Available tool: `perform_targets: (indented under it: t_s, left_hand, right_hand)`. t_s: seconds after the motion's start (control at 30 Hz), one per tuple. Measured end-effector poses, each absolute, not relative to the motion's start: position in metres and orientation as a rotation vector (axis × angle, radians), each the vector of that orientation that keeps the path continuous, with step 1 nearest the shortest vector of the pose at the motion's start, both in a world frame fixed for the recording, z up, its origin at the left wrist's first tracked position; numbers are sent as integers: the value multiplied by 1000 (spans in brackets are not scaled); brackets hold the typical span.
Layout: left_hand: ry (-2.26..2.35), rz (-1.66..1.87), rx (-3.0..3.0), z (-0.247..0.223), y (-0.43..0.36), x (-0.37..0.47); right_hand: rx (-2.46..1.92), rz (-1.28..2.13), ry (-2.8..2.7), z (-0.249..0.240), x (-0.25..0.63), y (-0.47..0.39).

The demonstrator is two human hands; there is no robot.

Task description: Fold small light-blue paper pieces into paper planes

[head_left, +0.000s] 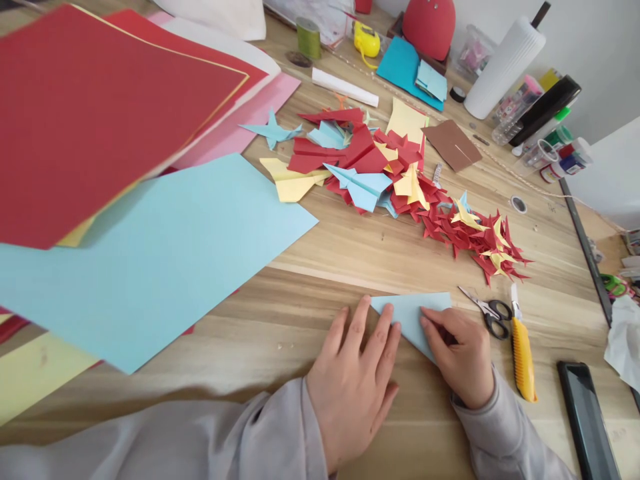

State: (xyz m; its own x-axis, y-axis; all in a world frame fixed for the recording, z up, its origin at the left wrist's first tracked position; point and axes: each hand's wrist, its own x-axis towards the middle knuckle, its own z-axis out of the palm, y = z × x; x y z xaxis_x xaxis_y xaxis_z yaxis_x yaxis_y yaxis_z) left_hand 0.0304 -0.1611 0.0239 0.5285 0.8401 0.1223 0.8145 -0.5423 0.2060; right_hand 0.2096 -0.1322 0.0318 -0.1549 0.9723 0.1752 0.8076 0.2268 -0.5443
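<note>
A light blue sheet of paper, folded into a triangle (407,317), lies on the wooden table in front of me. My left hand (353,380) rests flat with its fingers stretched out, fingertips on the left part of the triangle. With thumb and index finger pressed together, my right hand (460,350) pinches at the triangle's right side; its other fingers are curled under. Just right of that hand lie black-handled scissors (490,310) and a yellow utility knife (523,353) with its blade out.
Large sheets in blue (165,267) and red (115,113) cover the left side. A long heap of folded paper planes and stars (370,160) runs across the middle. At right lies a phone (590,420). Bottles, jars (543,157) and a yellow tape measure (367,40) stand behind.
</note>
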Motion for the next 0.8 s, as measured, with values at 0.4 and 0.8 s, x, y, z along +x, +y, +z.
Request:
perform_targets:
  t_s: [0.4, 0.8]
  left_hand:
    - [1477, 424, 2619, 23, -160, 28]
    - [1438, 315, 2670, 23, -162, 30]
  right_hand:
    - [-1610, 432, -2019, 31, 210, -133]
    - [-1607, 434, -2015, 31, 210, -133]
